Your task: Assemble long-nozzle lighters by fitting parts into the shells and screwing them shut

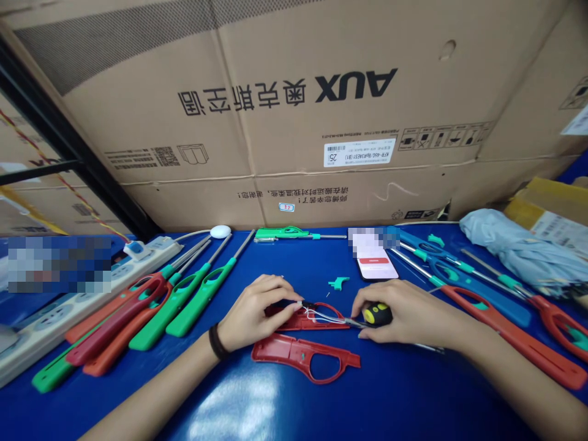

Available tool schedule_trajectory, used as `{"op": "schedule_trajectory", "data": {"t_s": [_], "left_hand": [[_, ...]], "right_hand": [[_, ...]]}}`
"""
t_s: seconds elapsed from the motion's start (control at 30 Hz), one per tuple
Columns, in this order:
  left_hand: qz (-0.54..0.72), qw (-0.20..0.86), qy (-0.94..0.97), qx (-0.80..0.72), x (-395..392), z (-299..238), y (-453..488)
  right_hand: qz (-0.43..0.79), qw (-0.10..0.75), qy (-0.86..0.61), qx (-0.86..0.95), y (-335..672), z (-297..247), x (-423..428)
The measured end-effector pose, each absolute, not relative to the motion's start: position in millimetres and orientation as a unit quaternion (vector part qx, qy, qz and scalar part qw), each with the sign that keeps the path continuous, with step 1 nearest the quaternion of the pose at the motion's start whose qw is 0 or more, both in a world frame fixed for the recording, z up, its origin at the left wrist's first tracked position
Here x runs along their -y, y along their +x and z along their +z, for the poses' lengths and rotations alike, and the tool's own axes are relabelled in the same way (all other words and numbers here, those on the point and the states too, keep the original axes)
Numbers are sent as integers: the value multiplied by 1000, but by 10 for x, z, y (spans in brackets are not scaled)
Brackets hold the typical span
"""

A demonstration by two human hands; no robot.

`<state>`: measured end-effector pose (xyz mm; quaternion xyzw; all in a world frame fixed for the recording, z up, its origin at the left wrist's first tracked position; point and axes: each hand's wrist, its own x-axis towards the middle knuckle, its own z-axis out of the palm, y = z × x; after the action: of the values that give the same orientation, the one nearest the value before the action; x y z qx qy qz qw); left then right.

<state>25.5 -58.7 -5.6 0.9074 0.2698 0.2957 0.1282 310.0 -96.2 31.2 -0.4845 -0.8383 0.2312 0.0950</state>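
My left hand [260,308] is closed, thumb and finger pinching a small black part [309,304] with thin white wires [324,316]. It sits over a red lighter half-shell [294,321] that lies on the blue table. My right hand [404,311] is closed around a black and yellow screwdriver [377,314]. Its fingertips meet at a thin metal piece near the wires' right end; whether they grip it I cannot tell. Nearer to me lies a second red half-shell [301,357] with an oval opening. Beyond the hands is a loose green trigger piece [339,283].
Several red and green lighters [202,297] lie at left beside a white power strip [98,288]. More red and blue lighters [519,334] lie at right, near a folded grey-blue umbrella [519,251]. A green lighter [294,233] and a phone [379,263] lie before the cardboard wall [285,147].
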Motion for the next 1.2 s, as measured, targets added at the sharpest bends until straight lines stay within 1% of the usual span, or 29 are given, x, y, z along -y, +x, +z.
{"op": "schedule_trajectory", "data": {"t_s": [0.37, 0.6, 0.83, 0.93, 1.1, 1.2], "left_hand": [[290, 143, 908, -266, 591, -107, 264], [253, 103, 924, -267, 590, -69, 276], [245, 58, 925, -283, 599, -74, 284], [243, 41, 925, -289, 607, -76, 285], [243, 23, 924, -294, 616, -92, 281], [245, 14, 924, -293, 617, -98, 287]], "right_hand": [[228, 118, -446, 858, 3115, 283, 942], [227, 109, -444, 860, 3128, 316, 946], [208, 90, -449, 864, 3118, 346, 966], [177, 70, -450, 873, 3073, 382, 989], [93, 8, -442, 892, 2978, 370, 1042], [66, -10, -441, 895, 2933, 333, 1065]]}}
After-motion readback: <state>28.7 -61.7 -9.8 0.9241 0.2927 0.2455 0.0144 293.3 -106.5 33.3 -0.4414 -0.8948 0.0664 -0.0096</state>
